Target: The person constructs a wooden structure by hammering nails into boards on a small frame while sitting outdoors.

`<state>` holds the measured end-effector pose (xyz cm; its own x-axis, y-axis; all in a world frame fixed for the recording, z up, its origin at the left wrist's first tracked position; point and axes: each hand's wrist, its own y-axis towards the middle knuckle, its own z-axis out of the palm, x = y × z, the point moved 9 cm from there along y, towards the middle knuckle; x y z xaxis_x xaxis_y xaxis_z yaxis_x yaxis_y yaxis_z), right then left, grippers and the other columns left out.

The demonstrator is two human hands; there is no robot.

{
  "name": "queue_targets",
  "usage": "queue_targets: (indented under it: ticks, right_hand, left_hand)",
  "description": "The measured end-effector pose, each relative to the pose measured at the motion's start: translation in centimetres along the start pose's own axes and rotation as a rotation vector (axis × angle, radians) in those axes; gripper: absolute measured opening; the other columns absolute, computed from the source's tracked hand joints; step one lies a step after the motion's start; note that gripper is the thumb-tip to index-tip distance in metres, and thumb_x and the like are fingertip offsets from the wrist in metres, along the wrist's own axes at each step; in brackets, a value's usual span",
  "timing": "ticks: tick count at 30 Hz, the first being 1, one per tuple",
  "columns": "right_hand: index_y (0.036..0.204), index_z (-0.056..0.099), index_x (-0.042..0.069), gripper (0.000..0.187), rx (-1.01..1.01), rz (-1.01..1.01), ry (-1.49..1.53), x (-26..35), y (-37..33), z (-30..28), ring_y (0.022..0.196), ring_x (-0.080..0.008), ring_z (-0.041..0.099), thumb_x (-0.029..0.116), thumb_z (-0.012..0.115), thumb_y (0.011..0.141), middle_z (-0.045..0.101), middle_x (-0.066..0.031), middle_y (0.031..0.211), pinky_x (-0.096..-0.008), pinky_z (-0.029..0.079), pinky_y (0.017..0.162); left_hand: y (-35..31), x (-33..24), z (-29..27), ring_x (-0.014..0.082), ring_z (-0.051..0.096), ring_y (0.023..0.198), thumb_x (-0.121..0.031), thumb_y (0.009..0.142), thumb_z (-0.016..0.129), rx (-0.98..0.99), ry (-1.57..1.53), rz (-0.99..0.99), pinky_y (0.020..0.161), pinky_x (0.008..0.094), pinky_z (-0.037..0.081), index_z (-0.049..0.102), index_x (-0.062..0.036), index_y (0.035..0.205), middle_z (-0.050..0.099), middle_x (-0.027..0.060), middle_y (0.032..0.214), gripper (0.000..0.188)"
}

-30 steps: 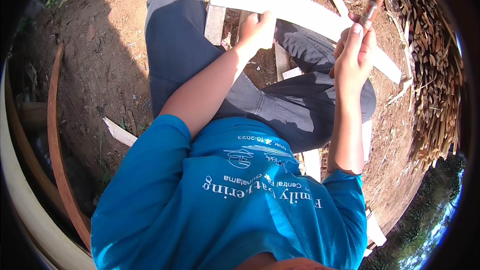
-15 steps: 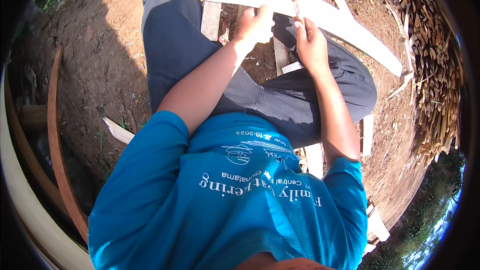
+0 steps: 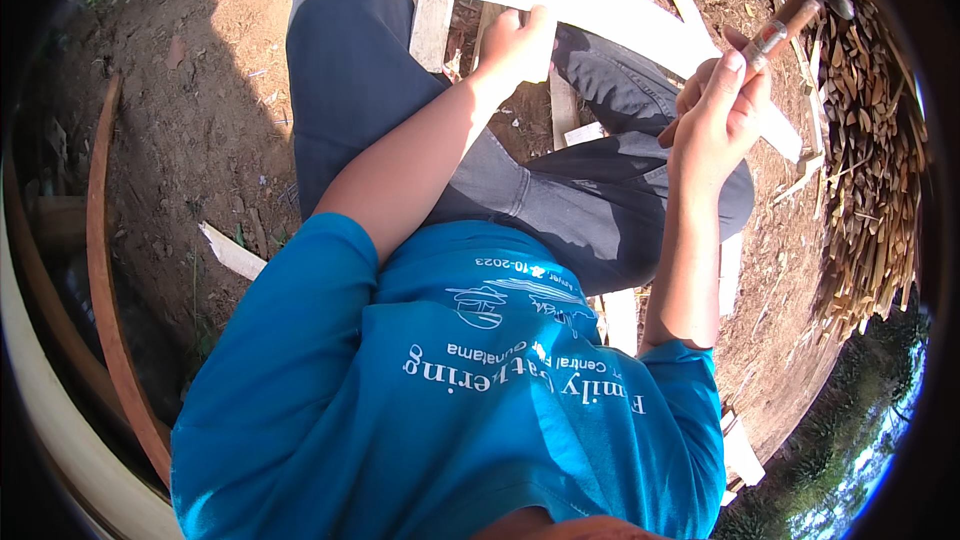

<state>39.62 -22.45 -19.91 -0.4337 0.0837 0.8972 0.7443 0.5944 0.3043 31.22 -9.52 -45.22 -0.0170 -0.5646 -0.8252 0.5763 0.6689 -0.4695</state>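
My right hand (image 3: pixel 718 112) grips a hammer (image 3: pixel 795 16) by its wooden handle. The hammer is raised out to the right, its metal head at the far end above the ground. A long board (image 3: pixel 610 0), bright white in the sun, lies across in front of my legs. My left hand (image 3: pixel 515 48) is closed at the board's near edge, thumb side up. Whatever its fingers hold, if anything, is hidden. Under the board run narrower wooden pieces, one a short plank (image 3: pixel 431 32) left of my left hand.
A large stack of thin wooden strips (image 3: pixel 868 140) stands at the right. Curved planks, one reddish-brown (image 3: pixel 112 270), rise at the left. A splintered offcut (image 3: pixel 232 252) lies on the brown soil, and wood scraps (image 3: pixel 742 448) lie at the lower right.
My right hand has swung the hammer up and to the right, away from above the board. My left hand stays at the board's edge with hardly any shift.
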Motion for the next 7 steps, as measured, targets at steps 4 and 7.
queue_targets:
  ticks: [4,7]
  right_hand:
    - [0.123,0.057,0.001,0.029,0.292,0.045,-0.606,-8.3,-0.6,2.4,0.094,-0.0255,0.069,0.023,0.053,0.104,0.070,-0.0166,0.096,-0.0398,0.052,0.085]
    - [0.130,0.059,0.004,0.034,0.356,0.233,-0.476,-12.3,0.3,2.6,0.102,-0.0301,0.071,0.024,0.054,0.103,0.072,-0.0191,0.108,-0.0404,0.053,0.089]
  left_hand:
    - [-1.0,-1.0,1.9,0.0194,0.066,0.053,-0.041,0.094,0.057,0.072,-0.058,0.002,0.045,0.0318,0.053,0.059,0.0087,0.102,0.069,0.0123,0.074,0.050]
    - [-0.3,0.1,1.2,0.0214,0.067,0.054,-0.046,0.095,0.056,0.038,0.056,-0.017,0.046,0.0330,0.054,0.061,0.0035,0.116,0.072,0.0167,0.079,0.054]
